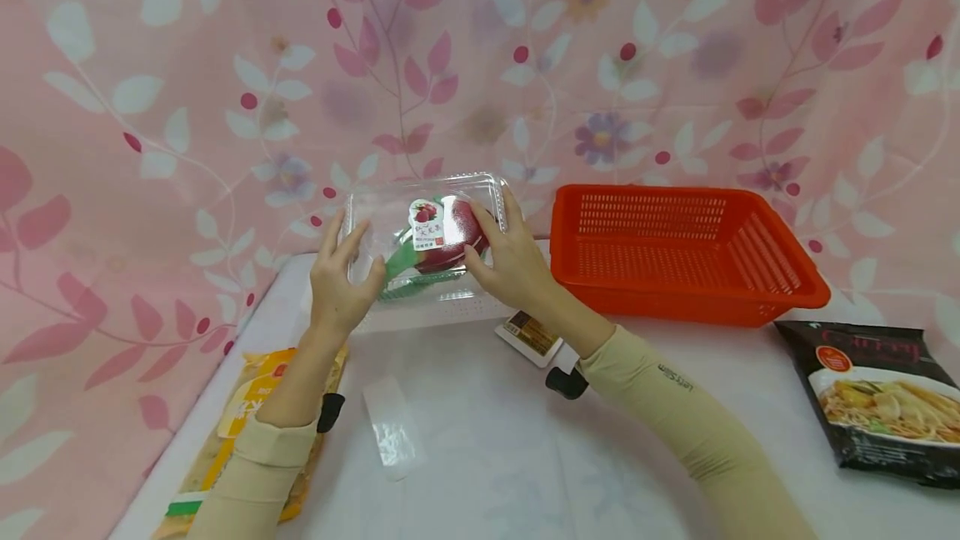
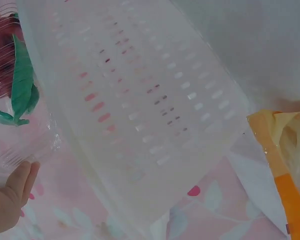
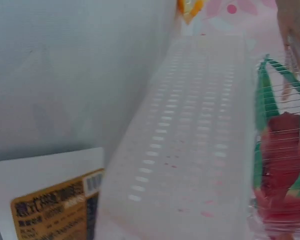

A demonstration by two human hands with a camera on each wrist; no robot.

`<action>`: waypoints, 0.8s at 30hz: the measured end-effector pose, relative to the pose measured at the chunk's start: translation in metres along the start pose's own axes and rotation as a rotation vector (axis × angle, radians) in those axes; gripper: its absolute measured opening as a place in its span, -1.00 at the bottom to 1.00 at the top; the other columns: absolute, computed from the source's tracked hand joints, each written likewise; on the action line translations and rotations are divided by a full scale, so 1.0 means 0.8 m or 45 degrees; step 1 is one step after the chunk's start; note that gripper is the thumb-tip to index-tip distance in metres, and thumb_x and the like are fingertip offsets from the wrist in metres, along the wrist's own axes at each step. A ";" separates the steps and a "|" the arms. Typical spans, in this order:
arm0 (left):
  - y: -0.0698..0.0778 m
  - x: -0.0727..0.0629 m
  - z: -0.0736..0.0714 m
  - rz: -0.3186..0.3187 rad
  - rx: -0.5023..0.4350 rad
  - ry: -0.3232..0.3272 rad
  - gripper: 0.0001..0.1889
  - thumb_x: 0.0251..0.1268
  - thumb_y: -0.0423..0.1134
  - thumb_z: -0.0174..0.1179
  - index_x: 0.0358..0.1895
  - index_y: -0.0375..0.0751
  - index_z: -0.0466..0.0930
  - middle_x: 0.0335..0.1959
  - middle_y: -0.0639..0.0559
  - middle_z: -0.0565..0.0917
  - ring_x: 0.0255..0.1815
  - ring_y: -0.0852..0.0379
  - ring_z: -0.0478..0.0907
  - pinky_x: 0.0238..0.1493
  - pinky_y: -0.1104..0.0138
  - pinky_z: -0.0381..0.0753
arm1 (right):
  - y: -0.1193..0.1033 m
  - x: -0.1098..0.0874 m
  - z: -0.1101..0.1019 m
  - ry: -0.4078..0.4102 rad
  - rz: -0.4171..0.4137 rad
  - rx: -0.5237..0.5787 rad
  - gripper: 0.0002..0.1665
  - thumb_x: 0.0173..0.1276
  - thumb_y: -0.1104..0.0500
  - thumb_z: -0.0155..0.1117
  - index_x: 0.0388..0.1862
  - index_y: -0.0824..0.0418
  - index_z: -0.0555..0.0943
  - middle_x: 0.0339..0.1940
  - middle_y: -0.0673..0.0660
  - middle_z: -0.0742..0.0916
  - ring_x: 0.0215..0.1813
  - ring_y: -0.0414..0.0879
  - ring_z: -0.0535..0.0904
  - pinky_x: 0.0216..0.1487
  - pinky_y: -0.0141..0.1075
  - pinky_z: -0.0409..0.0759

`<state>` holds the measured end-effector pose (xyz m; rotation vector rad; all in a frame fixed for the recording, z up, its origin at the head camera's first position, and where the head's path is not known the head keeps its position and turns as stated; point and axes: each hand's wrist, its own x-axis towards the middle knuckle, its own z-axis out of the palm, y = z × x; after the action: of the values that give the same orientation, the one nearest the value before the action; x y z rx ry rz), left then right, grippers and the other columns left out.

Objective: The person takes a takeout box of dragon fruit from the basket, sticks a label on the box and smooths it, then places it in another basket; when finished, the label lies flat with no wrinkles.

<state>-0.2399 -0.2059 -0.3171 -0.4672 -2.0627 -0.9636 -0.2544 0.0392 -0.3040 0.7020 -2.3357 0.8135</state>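
Observation:
A clear plastic fruit box point(image 1: 382, 219) holds dark red fruit and green leaves point(image 2: 23, 80), with a small label point(image 1: 427, 227) on top. My left hand point(image 1: 341, 282) grips its left end, and my right hand point(image 1: 517, 261) grips its right end, thumbs toward me. Directly at the box is a white slotted basket point(image 1: 435, 313); its perforated front wall fills much of both wrist views. Whether the box touches the basket's bottom I cannot tell. In the left wrist view, a few fingers point(image 2: 21, 182) press against the clear plastic.
To the right stands a red basket point(image 1: 675, 302). A white card-like pack with a brown label point(image 1: 531, 337) lies near my right wrist. A yellow food bag point(image 1: 247, 398) lies under my left forearm, a black noodle bag point(image 1: 885, 398) at far right. A flowered curtain point(image 1: 480, 65) hangs behind.

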 end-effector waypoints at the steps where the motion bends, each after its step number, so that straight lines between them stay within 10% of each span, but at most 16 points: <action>1: -0.005 0.002 0.001 0.000 0.000 -0.001 -0.47 0.04 -0.27 0.12 0.18 -0.27 0.45 0.36 -0.13 0.21 0.06 -0.20 0.47 -0.05 0.04 0.52 | 0.003 0.003 0.005 0.014 -0.008 0.014 -0.33 0.22 0.03 0.07 0.34 0.14 0.31 0.42 0.34 0.06 0.28 0.32 0.22 0.04 0.09 0.44; 15: -0.055 0.014 0.025 -0.138 0.050 -0.077 -0.49 0.08 -0.29 0.10 0.19 -0.25 0.44 0.38 -0.13 0.17 0.28 -0.15 0.23 0.03 0.05 0.47 | 0.039 0.028 0.059 0.026 0.070 0.124 -0.39 0.22 0.09 -0.01 0.30 0.12 0.37 0.39 0.38 0.13 0.33 0.25 0.16 0.10 0.10 0.39; 24: -0.068 0.010 0.033 -0.244 0.107 -0.176 -0.51 0.15 -0.22 0.10 0.20 -0.23 0.42 0.36 -0.21 0.17 0.02 -0.24 0.47 0.02 0.01 0.46 | 0.053 0.027 0.080 -0.078 0.190 0.169 -0.40 0.25 0.09 0.00 0.31 0.11 0.36 0.40 0.32 0.12 0.29 0.26 0.23 0.15 0.10 0.33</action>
<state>-0.2909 -0.2208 -0.3469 -0.3030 -2.2962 -0.9739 -0.3178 0.0182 -0.3482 0.6205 -2.4285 1.0347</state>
